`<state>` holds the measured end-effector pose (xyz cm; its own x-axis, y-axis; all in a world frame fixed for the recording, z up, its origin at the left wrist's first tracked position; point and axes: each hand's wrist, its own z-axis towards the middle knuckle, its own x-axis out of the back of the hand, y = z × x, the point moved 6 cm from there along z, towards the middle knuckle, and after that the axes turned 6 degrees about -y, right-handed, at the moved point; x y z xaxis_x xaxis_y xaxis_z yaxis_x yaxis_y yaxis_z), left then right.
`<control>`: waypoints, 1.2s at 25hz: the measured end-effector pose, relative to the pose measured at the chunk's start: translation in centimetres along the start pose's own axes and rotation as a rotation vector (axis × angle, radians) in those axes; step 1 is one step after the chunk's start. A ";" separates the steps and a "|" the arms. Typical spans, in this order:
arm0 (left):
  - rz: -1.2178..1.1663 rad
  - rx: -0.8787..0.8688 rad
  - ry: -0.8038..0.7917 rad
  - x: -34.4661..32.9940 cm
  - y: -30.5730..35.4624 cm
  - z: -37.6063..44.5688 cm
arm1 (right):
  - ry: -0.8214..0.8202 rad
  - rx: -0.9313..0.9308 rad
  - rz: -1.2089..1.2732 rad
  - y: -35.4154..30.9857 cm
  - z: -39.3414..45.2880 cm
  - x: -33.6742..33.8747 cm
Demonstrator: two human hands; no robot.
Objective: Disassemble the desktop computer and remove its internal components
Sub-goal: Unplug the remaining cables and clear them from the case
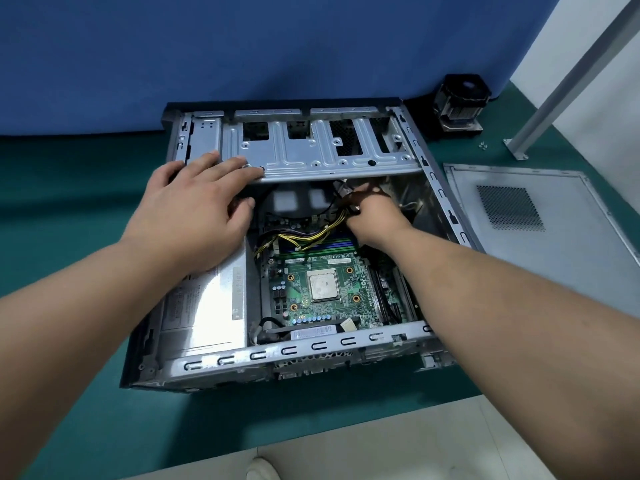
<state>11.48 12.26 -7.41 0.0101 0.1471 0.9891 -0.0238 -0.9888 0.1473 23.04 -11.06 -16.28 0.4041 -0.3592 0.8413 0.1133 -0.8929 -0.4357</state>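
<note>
The open desktop case [311,351] lies flat on a green mat. Inside it are a green motherboard [322,289] with a bare CPU [323,286], and a silver power supply [207,306] at the left. A metal drive cage [311,150] spans the far side. My left hand [201,206] holds the cage's near-left edge, fingers flat on top and thumb underneath. My right hand [375,216] reaches under the cage and grips a bundle of yellow and black cables [322,233] with their connector; its fingertips are hidden.
The removed side panel [540,216] lies on the mat right of the case. A CPU cooler with fan [460,105] sits at the back right, with loose screws [483,145] nearby. A grey metal post [568,81] stands at the right. A blue partition rises behind the case.
</note>
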 end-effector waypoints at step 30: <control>0.191 -0.338 -0.820 -10.7 11.8 2.4 | 0.027 0.242 -0.354 -2.0 1.8 0.1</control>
<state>13.44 -1.01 -16.24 0.6812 -0.2103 0.7012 -0.3892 -0.9153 0.1036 24.48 -8.84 -15.92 0.2783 -0.0516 0.9591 0.4514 -0.8744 -0.1781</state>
